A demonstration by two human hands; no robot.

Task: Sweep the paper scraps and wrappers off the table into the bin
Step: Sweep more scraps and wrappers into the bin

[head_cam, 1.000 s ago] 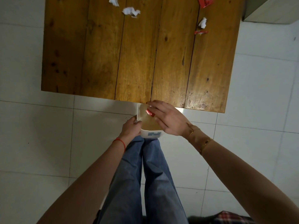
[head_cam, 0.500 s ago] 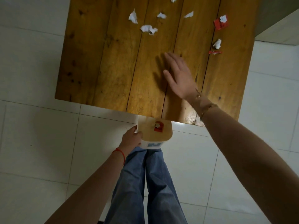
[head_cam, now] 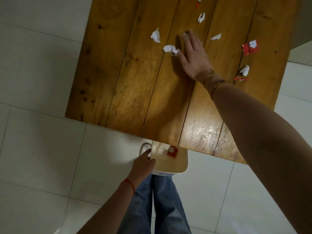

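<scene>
My right hand (head_cam: 194,56) lies flat and open on the wooden table (head_cam: 135,81), fingers spread, its thumb touching a crumpled white scrap (head_cam: 170,49). A small white scrap is partly hidden under its fingertips. More white scraps (head_cam: 155,35) (head_cam: 201,17) (head_cam: 215,37) (head_cam: 244,70) lie around it. A red wrapper (head_cam: 250,47) and a thin red strip (head_cam: 241,79) sit at the right. My left hand (head_cam: 143,163) grips the left rim of the white bin (head_cam: 182,166), held just below the table's near edge. One red wrapper (head_cam: 172,151) lies inside it.
White floor tiles (head_cam: 42,149) surround the table. My legs in blue jeans (head_cam: 162,203) stand right under the bin. A pale cabinet corner (head_cam: 302,48) juts in beyond the table's right edge.
My right hand dropped a red wrapper into the bin, then reached out across the table to the white scraps. The view shifted towards the table's far end. The left hand kept its hold.
</scene>
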